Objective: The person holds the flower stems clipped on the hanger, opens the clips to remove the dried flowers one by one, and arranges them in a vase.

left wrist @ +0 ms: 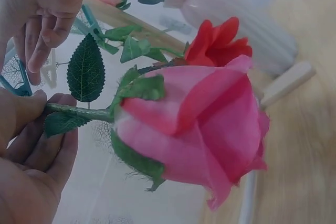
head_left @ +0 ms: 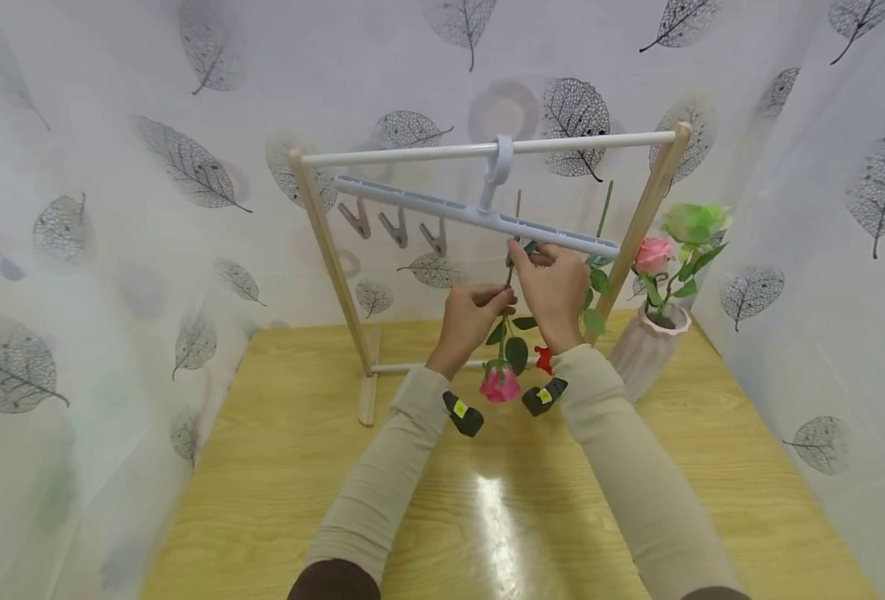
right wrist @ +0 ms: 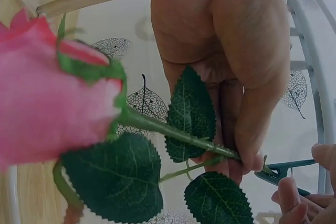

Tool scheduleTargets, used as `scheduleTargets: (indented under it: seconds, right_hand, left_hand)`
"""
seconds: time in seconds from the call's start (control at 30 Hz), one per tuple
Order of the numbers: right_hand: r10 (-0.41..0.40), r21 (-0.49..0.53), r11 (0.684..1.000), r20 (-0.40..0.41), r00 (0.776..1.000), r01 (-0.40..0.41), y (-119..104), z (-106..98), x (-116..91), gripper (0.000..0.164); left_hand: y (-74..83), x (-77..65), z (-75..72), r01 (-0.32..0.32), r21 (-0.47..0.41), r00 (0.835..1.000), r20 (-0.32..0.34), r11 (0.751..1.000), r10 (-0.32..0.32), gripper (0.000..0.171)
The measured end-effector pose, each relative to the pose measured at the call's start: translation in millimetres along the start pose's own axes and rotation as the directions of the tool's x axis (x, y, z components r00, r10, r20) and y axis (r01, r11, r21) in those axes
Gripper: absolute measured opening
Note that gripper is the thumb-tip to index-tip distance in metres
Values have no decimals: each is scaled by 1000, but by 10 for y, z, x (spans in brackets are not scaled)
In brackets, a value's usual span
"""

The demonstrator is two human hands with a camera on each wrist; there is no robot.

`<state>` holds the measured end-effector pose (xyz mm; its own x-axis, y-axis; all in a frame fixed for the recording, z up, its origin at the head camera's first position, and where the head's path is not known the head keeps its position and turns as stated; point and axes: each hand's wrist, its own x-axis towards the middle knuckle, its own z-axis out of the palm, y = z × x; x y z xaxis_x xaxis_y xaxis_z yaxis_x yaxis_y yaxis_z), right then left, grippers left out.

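My left hand (head_left: 472,321) pinches the green stem of a pink rose (head_left: 500,383) that hangs bloom down. Just above it, my right hand (head_left: 555,283) holds a dark teal clip (right wrist: 281,174) by its handles, with the stem right at the clip's jaws. The clip is beneath a pale hanger (head_left: 480,215), which tilts down to the right on a white rail (head_left: 405,155). To the right, a second teal clip (left wrist: 93,22) holds the stem of a red flower (left wrist: 218,45), also bloom down. My right hand partly hides that flower's leaves in the head view.
Several grey clips (head_left: 393,229) hang from the hanger's left half. The rail's wooden posts (head_left: 330,258) stand on the wood-grain table (head_left: 285,483). At right, a pale ribbed vase (head_left: 641,354) holds a pink rose (head_left: 654,254) and a green flower (head_left: 696,223). Leaf-patterned sheets surround the table.
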<state>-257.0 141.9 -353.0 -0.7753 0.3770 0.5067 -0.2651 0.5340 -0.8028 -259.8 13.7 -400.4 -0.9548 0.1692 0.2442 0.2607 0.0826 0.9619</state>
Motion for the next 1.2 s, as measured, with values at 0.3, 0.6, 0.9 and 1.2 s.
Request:
scheduleTargets:
  seconds: [0.3,0.6,0.9,1.2]
  right_hand:
    - [-6,-10,1000,-25,1000,6,7,22,53,44]
    - [-74,-40,997,-65,995,71,25,48,83,36]
    - [-191,-26,982,-110,975,189,1,77,100,32]
    - [-212,-13,977,-128,969,212,-15,99,109,31]
  left_hand:
    - [-13,15,4,45,-54,999,-3,998,-45,20]
    - [25,12,23,64,-82,998,-12,995,-65,21]
    - [30,15,43,64,-125,996,-57,990,-72,19]
    - [49,-4,36,84,-105,991,-96,991,-94,18]
